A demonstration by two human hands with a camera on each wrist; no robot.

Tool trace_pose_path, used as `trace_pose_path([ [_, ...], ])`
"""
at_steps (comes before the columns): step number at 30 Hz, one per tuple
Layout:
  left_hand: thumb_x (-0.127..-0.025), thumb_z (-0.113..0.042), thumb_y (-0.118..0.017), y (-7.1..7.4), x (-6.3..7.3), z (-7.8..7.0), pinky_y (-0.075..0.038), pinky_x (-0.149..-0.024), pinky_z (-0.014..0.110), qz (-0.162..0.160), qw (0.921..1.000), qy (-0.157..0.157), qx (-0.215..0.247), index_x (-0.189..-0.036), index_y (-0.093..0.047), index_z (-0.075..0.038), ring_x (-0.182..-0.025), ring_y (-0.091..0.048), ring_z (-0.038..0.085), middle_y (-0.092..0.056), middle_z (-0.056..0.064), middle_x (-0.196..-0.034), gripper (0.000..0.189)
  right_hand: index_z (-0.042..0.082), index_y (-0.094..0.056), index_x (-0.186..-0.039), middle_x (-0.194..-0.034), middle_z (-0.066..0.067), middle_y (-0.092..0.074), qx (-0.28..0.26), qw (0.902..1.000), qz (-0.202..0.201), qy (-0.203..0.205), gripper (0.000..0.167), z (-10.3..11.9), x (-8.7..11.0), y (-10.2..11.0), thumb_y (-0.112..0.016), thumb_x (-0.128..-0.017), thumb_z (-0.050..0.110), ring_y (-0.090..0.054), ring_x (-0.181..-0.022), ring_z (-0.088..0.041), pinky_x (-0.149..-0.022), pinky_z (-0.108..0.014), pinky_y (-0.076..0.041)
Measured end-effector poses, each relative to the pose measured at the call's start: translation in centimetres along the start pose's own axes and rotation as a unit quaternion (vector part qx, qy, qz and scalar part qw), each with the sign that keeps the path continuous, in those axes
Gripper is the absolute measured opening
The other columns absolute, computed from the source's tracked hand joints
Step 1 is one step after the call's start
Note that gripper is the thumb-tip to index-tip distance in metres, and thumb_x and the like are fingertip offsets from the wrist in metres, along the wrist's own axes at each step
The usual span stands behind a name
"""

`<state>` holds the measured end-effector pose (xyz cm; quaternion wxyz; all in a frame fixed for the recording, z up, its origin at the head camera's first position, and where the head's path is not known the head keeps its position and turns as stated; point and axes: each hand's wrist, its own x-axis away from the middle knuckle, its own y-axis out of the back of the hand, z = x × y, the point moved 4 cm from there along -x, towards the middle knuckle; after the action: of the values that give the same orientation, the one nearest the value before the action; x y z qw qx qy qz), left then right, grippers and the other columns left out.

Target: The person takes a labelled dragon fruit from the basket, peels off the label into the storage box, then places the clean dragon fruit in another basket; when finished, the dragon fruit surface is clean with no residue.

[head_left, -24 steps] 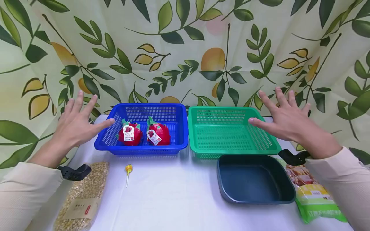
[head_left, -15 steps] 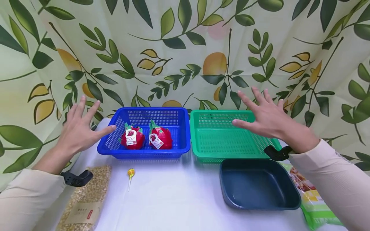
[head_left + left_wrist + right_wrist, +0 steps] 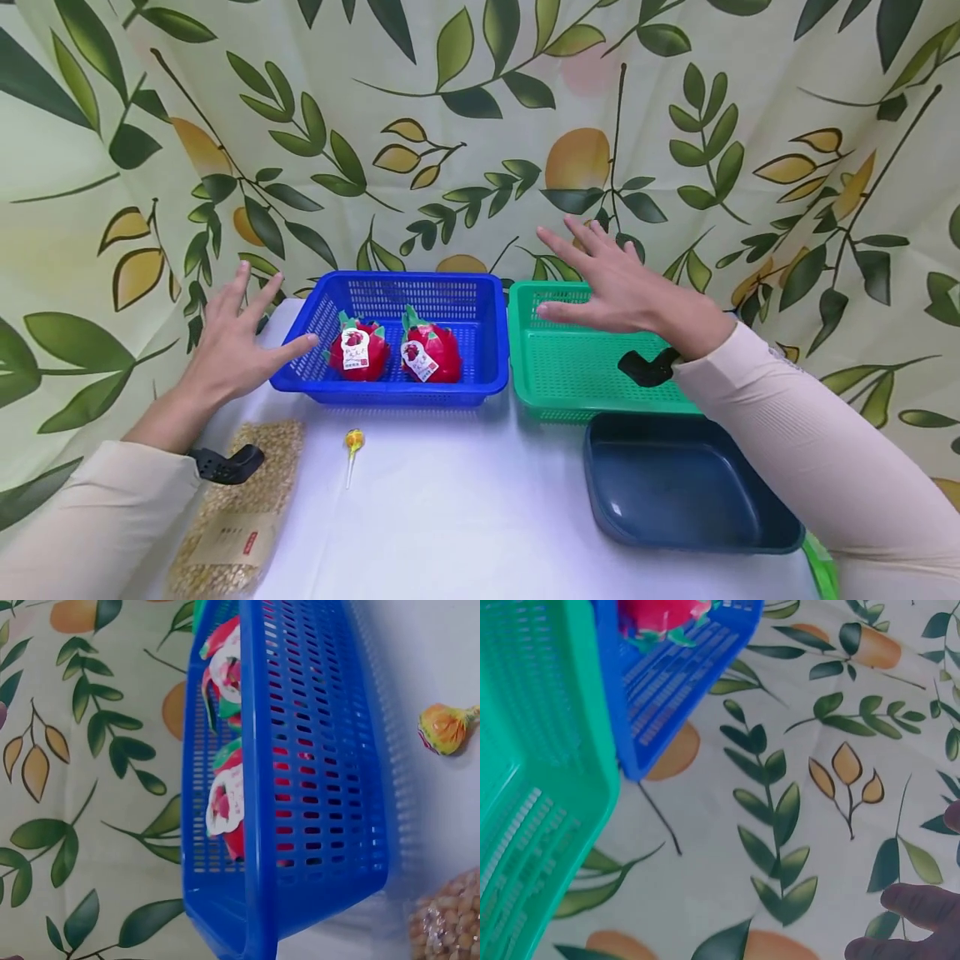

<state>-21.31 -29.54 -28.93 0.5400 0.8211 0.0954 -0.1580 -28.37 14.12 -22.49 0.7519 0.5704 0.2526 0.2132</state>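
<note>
Two red dragon fruits with white labels, the left dragon fruit (image 3: 366,360) and the right dragon fruit (image 3: 438,354), sit in a blue plastic basket (image 3: 405,395). My left hand (image 3: 238,342) is held with fingers spread at the basket's left end, its thumb overlapping the rim in the head view. Over the green basket (image 3: 600,392), my right hand (image 3: 618,287) hovers with straight, spread fingers and holds nothing. In the right wrist view only some fingertips (image 3: 919,904) show at the lower right edge. The left wrist view shows the blue basket's slotted side (image 3: 322,772) close by.
A wrapped lollipop (image 3: 353,446) lies in front of the blue basket. A bag of corn kernels (image 3: 243,500) is at the left, partly under my left forearm. A dark blue bin (image 3: 690,483) stands before the green basket. A green bag (image 3: 821,571) is mostly hidden by my right sleeve.
My right hand has moved left, from the green basket's right end to above its middle, and its forearm now covers more of the bag. My left hand stays spread beside the blue basket.
</note>
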Motion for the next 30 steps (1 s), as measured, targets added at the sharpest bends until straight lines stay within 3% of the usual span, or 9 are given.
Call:
trace_pose_path([
  [12,-0.084,-0.049,-0.068,-2.3,-0.3,0.4,-0.004,-0.098,0.077,0.007,0.9988,-0.009,0.048,-0.153,-0.026,-0.013,-0.141,0.006,0.044,0.008,0.009,-0.16,0.089,0.039,-0.006,-0.155,-0.161,-0.003,0.002,-0.018,0.9989,0.021,0.039,0.093,1.9,-5.3,-2.5,-0.053,-0.082,0.072,0.006,-0.144,-0.031,-0.105,-0.069,0.002],
  [21,-0.086,-0.048,-0.066,-4.4,0.3,2.1,-0.008,-0.095,0.079,0.035,0.997,0.002,0.069,-0.153,-0.028,-0.015,-0.141,0.006,0.044,0.007,0.005,-0.161,0.084,0.034,-0.015,-0.155,-0.16,-0.007,-0.008,-0.038,0.996,0.016,0.079,0.093,3.8,-9.4,-5.8,-0.055,-0.08,0.07,-0.008,-0.144,-0.032,-0.108,-0.064,-0.009],
  [30,-0.087,-0.049,-0.063,-6.3,0.4,4.0,-0.005,-0.095,0.08,0.061,0.9957,0.012,0.069,-0.152,-0.03,-0.012,-0.139,0.004,0.049,0.003,0.009,-0.161,0.082,0.032,-0.019,-0.155,-0.16,-0.004,-0.009,-0.094,0.9907,0.052,0.083,0.093,5.0,-12.4,-9.1,-0.06,-0.079,0.066,-0.01,-0.144,-0.028,-0.106,-0.063,-0.022],
])
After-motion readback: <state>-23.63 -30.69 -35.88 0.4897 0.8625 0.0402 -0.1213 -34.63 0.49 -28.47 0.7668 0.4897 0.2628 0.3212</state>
